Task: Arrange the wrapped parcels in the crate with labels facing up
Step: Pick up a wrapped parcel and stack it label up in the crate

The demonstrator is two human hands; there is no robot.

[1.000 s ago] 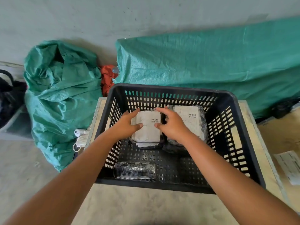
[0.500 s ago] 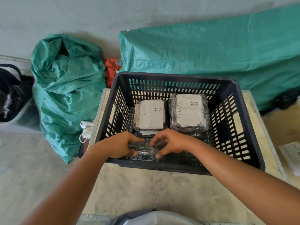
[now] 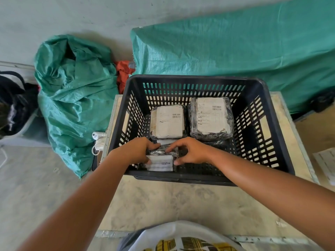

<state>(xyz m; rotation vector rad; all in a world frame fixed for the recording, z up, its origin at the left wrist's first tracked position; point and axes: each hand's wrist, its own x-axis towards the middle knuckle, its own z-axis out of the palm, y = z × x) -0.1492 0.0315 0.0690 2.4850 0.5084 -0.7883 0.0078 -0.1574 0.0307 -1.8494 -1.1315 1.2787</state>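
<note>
A black slotted crate (image 3: pixel 275 134) stands on a pale wooden table (image 3: pixel 181 201). Two plastic-wrapped parcels lie flat at its back, white labels up: the left parcel (image 3: pixel 168 122) and the right parcel (image 3: pixel 210 116). At the crate's front left, a small wrapped parcel (image 3: pixel 160 161) is tilted with its white label turned toward me. My left hand (image 3: pixel 137 151) grips its left end and my right hand (image 3: pixel 190 151) grips its right end. Part of this parcel is hidden by my fingers.
A crumpled green woven sack (image 3: pixel 72 98) lies left of the table, a long green tarp-covered bulk (image 3: pixel 235 46) behind the crate. A white plug and cable (image 3: pixel 97 140) sit by the table's left edge. Loose label paper (image 3: pixel 326 163) lies at far right. Black bag (image 3: pixel 12 102) far left.
My hands left the back-left parcel, came to the crate's front and took hold of the small parcel. It has been turned, so its white label now shows.
</note>
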